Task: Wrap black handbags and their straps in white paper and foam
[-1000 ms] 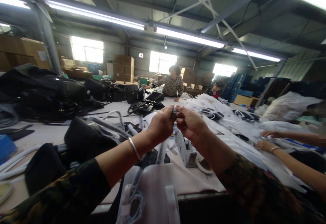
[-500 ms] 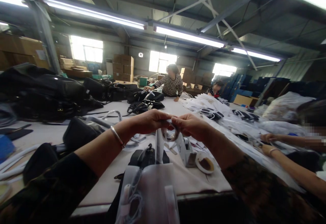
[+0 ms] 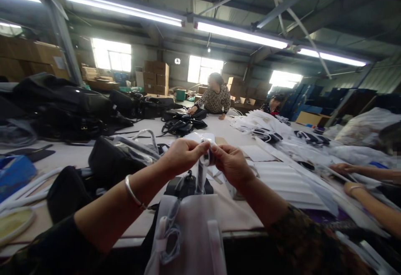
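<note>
My left hand [image 3: 184,157] and my right hand [image 3: 233,164] meet in front of me, thumbs and fingers pinched together. Between the fingertips is the curved top of a plastic-wrapped bag handle [image 3: 208,159], shiny with film. Below it, a wrapped strip runs down toward a black bag [image 3: 175,186] at the table's near edge. A translucent plastic sheet [image 3: 191,220] hangs in front of that bag, with a coiled white cable [image 3: 171,241] on its left part. Whether a piece of tape is between my fingers I cannot make out.
Black bags [image 3: 62,104] are piled at the left, above a blue box [image 3: 15,172]. White foam sheets [image 3: 282,183] lie right of my hands. A co-worker's hands [image 3: 355,187] work at the far right. Another person [image 3: 216,95] leans over the table's far side.
My hands have drawn slightly lower and to the right in view, still pinching the handle. The view has swung a little left; the tape roll no longer shows, and white sheets appear on the right.
</note>
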{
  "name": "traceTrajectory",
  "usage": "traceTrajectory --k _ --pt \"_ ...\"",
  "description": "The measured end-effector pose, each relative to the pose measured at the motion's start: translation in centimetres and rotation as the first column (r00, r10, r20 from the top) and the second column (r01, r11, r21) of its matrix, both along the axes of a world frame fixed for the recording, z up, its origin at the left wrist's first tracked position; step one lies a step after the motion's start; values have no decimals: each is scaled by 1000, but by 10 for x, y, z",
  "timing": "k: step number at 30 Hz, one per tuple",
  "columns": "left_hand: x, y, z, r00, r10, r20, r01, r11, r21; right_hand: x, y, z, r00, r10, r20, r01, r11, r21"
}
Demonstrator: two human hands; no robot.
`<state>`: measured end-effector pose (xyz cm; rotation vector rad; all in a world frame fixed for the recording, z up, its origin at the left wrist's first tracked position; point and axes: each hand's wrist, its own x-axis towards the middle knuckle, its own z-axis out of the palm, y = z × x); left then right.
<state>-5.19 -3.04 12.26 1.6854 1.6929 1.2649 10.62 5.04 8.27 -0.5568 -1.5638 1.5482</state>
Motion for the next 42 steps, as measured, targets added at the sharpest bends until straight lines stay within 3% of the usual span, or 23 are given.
traceTrajectory --k 2,5,7,9,10,12,14,15,17,19,23,26,30,34,37,39,40,42 --pt "3 -1 -7 960 -64 272 108 983 -151 -2 -7 -6 995 -86 53 68 959 274" --pt "4 2 -21 768 -58 638 249 945 -213 -3 -19 -16 976 -205 69 116 766 632" --pt "5 0 -33 653 -43 756 303 930 -208 -2 -25 -28 976 -208 70 96 689 718" --pt "7 -6 -46 603 -8 798 277 940 -200 0 -29 -44 983 -163 85 52 692 720" --pt "8 -11 -53 613 11 790 246 948 -203 1 -30 -52 987 -123 108 15 726 687" --pt "12 -26 -67 706 32 707 168 963 -212 4 -33 -68 986 8 169 -94 855 510" --pt "17 -43 -83 856 32 516 84 977 -198 9 -38 -80 966 205 159 -227 964 137" --pt "20 -52 -92 920 22 391 45 986 -161 11 -40 -83 950 291 112 -283 956 -81" --pt "27 -68 -110 989 -3 146 9 999 -41 14 -46 -84 929 371 11 -334 849 -409" --pt "34 -80 -126 999 -35 12 34 998 60 15 -53 -82 916 402 -15 -340 753 -563" --pt "43 -94 -142 988 -145 61 140 987 83 18 -71 -82 921 389 -14 -287 655 -699" --pt "45 -99 -142 953 -271 133 266 962 53 27 -86 -89 948 318 -21 -228 630 -743" --pt "45 -108 -143 910 -387 149 389 921 15 42 -103 -92 919 393 -32 -284 604 -745" --pt "43 -117 -141 896 -399 196 407 913 -3 47 -112 -82 910 410 63 -291 738 -609" --pt "39 -125 -136 842 -291 454 412 891 -192 45 -115 -77 913 392 113 -318 858 -404" --pt "36 -129 -137 767 -134 627 414 850 -325 43 -115 -81 932 312 186 -296 949 -106" --pt "34 -130 -139 729 -44 683 394 842 -367 42 -114 -84 943 250 221 -274 958 85" --pt "32 -129 -146 667 96 739 333 849 -411 40 -112 -93 950 139 281 -249 878 408"
